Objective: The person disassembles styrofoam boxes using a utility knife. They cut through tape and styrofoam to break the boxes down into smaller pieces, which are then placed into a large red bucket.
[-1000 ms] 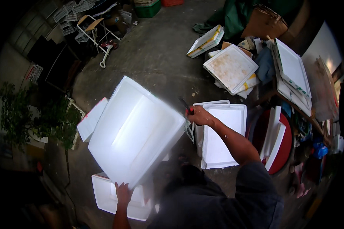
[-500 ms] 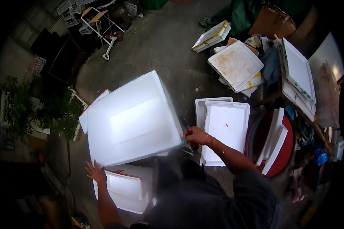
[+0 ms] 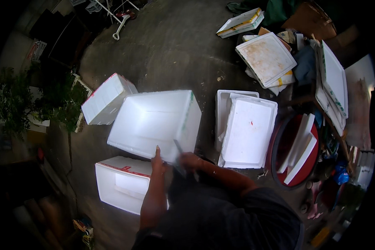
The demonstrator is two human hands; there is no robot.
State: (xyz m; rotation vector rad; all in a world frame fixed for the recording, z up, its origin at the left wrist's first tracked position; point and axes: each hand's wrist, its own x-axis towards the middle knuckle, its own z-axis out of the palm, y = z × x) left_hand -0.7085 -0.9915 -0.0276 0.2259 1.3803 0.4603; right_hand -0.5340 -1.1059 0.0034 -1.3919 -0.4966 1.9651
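Note:
A large white foam box (image 3: 148, 116) stands tilted in front of me, its hollow inside facing up toward me and green tape along its right edge. My left hand (image 3: 157, 162) grips its near rim, the thumb lying up over the inner wall. Just right of it, my right hand (image 3: 191, 161) is closed around a thin, grey, blade-like tool (image 3: 178, 146), smeared by motion, at the box's near right corner. The tool's handle is hidden in the fist.
Foam boxes with red tape lie behind left (image 3: 108, 98) and near left (image 3: 121, 183). White foam lids (image 3: 250, 133) are stacked on the right, beside a round red tub (image 3: 279, 154) holding foam pieces. More lids (image 3: 268, 56) pile up far right; a plant (image 3: 62, 112) stands left.
The foam box has come lower and turned, showing its depth and right side. My left hand has moved right along the near rim; my right hand has moved left and down toward it.

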